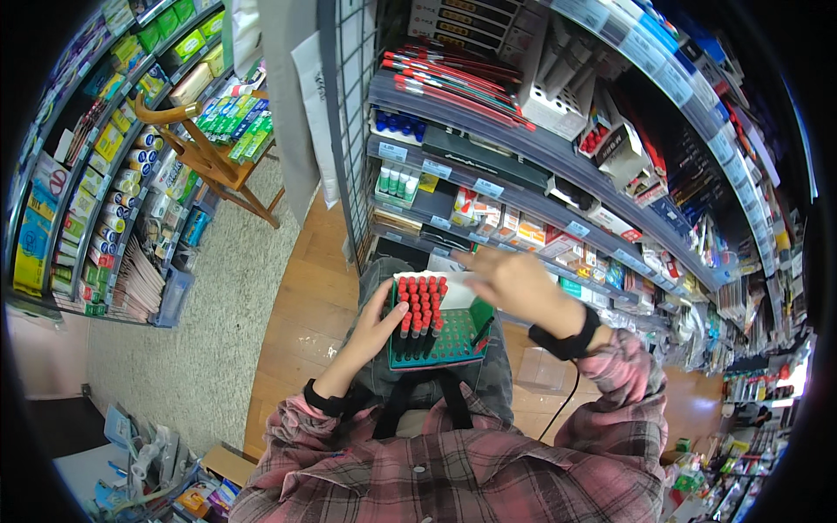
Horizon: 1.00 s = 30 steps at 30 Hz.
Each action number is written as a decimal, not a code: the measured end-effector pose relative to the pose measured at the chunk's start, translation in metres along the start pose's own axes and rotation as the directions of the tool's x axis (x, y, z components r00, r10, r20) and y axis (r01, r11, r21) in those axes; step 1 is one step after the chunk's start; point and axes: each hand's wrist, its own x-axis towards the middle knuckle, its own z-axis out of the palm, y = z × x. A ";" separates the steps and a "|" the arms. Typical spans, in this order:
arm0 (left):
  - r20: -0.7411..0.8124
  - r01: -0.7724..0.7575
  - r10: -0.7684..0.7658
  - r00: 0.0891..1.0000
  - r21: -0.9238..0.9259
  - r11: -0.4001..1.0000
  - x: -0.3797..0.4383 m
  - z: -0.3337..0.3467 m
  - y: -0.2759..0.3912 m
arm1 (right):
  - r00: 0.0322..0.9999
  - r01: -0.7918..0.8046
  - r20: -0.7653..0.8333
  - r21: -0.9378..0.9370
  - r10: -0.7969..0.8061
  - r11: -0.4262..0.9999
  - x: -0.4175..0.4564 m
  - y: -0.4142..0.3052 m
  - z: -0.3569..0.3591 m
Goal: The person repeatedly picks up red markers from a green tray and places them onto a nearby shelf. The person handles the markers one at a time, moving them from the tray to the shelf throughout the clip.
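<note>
On my lap rests an open green box [458, 356] with a tray full of round holes. Several red-capped pens or markers [422, 304] stand in rows in its left part, while holes show bare on the right. One dark pen [482, 332] leans at the tray's right side. My left hand [373, 327] grips the box's left edge, its thumb beside the red caps. Above the box's upper right corner is my right hand [510, 278], blurred, with its fingers pointing left; whether it holds anything cannot be told.
Shelves [451, 176] of stationery rise close in front, with red pencils [458, 85] on an upper one. A wire mesh panel [353, 131] stands at their left end. Farther left are a wooden chair [216, 157] bearing packets and another stocked shelf [108, 170]. Goods lie at lower left.
</note>
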 end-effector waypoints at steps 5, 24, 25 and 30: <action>-0.014 0.011 -0.011 1.000 -0.042 0.999 -0.004 -0.010 -0.002 | 0.959 -0.066 -0.273 0.032 0.072 0.997 0.076 0.032 -0.087; -0.026 0.009 -0.009 1.000 -0.004 1.000 -0.001 -0.018 -0.009 | 0.988 -0.152 -0.023 -0.114 0.150 0.982 0.163 0.098 -0.116; -0.022 0.012 -0.012 1.000 -0.009 1.000 0.000 -0.017 -0.007 | 0.988 -0.153 0.002 -0.124 0.155 0.980 0.164 0.098 -0.117; -0.033 -0.003 0.003 0.999 0.016 1.000 -0.001 -0.018 -0.009 | 0.985 -0.155 0.072 -0.070 0.160 0.985 0.168 0.100 -0.122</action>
